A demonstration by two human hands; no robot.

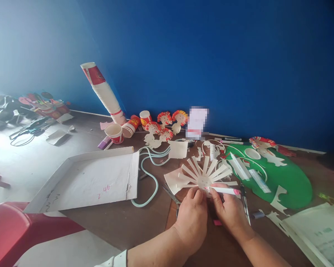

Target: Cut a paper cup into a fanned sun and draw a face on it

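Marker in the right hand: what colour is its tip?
Pink, on the marker; head view shows it.

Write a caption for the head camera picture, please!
Left hand steadies a cut paper cup while right hand draws with a pink marker.

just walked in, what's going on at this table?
A person is working on a cut-open paper cup whose strips fan out flat. The left hand steadies its round base, and the right hand holds a pink-tipped marker against it. Scissors lie beside it. Finished cup dolls stand by the blue wall.
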